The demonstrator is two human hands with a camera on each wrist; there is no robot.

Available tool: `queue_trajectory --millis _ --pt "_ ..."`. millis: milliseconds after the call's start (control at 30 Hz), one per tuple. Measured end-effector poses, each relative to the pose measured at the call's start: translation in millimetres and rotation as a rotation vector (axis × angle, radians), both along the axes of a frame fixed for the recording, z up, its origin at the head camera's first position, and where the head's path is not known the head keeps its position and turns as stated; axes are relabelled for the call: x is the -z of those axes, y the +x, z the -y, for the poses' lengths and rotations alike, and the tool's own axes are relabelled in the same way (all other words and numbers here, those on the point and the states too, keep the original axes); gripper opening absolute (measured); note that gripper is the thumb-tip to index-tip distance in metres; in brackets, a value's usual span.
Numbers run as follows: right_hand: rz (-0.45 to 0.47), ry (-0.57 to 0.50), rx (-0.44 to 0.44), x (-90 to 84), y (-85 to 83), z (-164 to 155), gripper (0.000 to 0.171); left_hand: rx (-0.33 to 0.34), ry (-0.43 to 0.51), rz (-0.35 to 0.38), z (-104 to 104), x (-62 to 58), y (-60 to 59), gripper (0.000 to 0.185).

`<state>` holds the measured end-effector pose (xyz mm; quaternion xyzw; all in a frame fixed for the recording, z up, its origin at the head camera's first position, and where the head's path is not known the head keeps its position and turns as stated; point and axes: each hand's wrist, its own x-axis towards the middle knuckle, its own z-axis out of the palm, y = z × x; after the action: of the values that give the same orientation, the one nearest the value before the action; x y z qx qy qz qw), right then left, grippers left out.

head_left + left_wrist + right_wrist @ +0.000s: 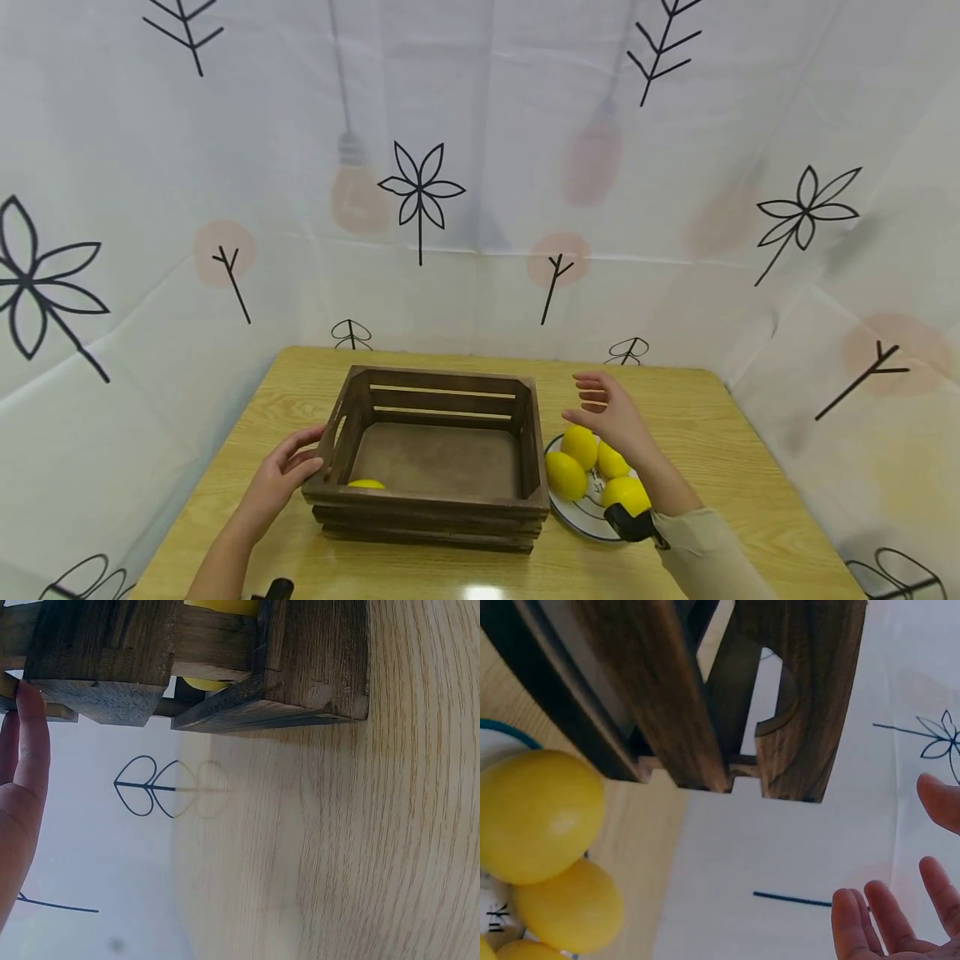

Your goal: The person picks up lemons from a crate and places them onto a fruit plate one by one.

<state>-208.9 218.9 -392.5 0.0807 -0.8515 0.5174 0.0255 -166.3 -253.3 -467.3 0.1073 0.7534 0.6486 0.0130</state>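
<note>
A dark brown wooden crate [442,462] with slatted sides stands on the table, one yellow lemon [367,483] partly visible inside its near left corner. My left hand [281,471] touches the crate's left end; in the left wrist view its fingertips meet the wood. To the crate's right, a white plate [581,518] with a dark rim bears several lemons [566,476]. Above the plate's far side hovers my right hand [611,417], fingers spread and slightly bent, holding nothing. The right wrist view shows those fingers [889,919] apart from the crate and the lemons [540,817].
The light wooden table [720,433] extends to both sides of the crate. A white cloth [480,167] with plant drawings hangs behind the table and along its sides. Dark straps sit at both wrists.
</note>
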Motion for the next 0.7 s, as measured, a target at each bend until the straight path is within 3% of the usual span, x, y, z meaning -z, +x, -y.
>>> queue_trajectory --millis 400,700 --pt "-0.06 -0.058 -0.044 -14.3 -15.1 29 0.054 -0.013 0.012 0.009 0 2.2 -0.2 0.047" --pt "-0.047 -0.079 -0.075 -22.7 -19.9 52 0.054 -0.003 0.018 -0.007 1 2.1 -0.9 0.047"
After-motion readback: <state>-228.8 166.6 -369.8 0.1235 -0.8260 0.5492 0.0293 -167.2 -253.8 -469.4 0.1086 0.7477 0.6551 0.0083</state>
